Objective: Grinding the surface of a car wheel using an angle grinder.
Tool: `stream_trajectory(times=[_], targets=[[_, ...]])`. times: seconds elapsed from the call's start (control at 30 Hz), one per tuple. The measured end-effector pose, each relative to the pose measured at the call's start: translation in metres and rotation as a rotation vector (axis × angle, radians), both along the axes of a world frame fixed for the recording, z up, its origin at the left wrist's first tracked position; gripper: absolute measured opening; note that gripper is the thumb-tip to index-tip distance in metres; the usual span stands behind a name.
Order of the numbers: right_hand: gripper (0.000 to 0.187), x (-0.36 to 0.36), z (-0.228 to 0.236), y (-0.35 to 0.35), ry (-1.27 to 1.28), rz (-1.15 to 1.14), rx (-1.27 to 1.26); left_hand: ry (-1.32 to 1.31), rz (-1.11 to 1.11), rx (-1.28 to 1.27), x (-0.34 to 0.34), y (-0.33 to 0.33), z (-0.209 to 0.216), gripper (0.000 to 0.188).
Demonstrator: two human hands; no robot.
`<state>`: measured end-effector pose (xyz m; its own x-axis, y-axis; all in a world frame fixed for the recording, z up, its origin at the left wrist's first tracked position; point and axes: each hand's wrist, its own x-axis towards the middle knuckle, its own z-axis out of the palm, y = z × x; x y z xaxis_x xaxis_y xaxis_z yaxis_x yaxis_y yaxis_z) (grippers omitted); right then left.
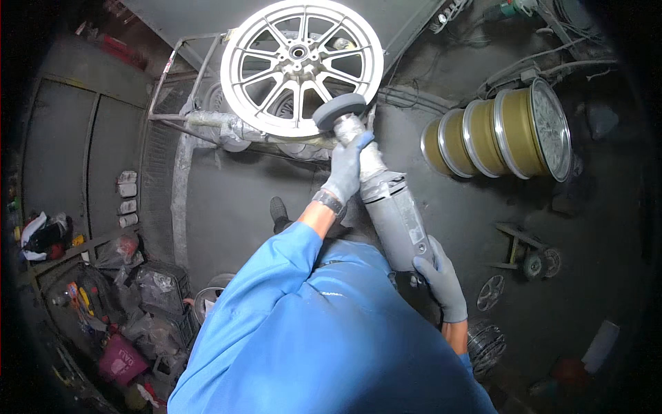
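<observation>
Both my gloved hands hold a long grey power grinder [394,214] with a dark round grinding disc [338,109] at its far end. My left hand [347,167] is wrapped round the tape-covered neck just behind the disc. At the rear of the body, my right hand [441,279] grips the handle end; part of its fingers is hidden behind the tool. The disc overlaps the lower right rim of a bare silver spoked wheel [238,103]; whether it touches the rim I cannot tell. That wheel rests tilted on a metal frame [219,123].
A stack of gold wheels with silver rims [486,134] stands at the right. Beyond it lie cables [514,65]. A small wheeled stand [520,248] is on the floor at right. Cluttered crates [162,286] and a pink bag [123,359] fill the lower left.
</observation>
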<state>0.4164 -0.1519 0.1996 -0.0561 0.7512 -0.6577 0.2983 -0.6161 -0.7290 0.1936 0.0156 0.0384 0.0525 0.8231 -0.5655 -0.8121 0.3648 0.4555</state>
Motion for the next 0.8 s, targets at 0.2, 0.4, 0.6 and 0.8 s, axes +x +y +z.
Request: stream_trajectory(times=[0.2,0.4,0.6,0.8], targets=[[0.055,-0.006,0.001,-0.008,0.063,-0.063,-0.011,-0.029,-0.031,0.021,0.009,0.006,-0.004,0.023],[0.058,-0.034,-0.006,-0.027,0.082,-0.036,-0.031,0.02,-0.016,-0.018,-0.027,-0.023,0.002,0.026],[0.061,-0.065,-0.024,-0.038,0.165,-0.016,-0.019,0.064,0.042,-0.019,-0.076,-0.045,-0.004,0.026],[0.061,-0.064,-0.071,-0.039,0.052,0.131,0.079,0.159,0.082,-0.031,-0.111,-0.049,-0.009,0.027]])
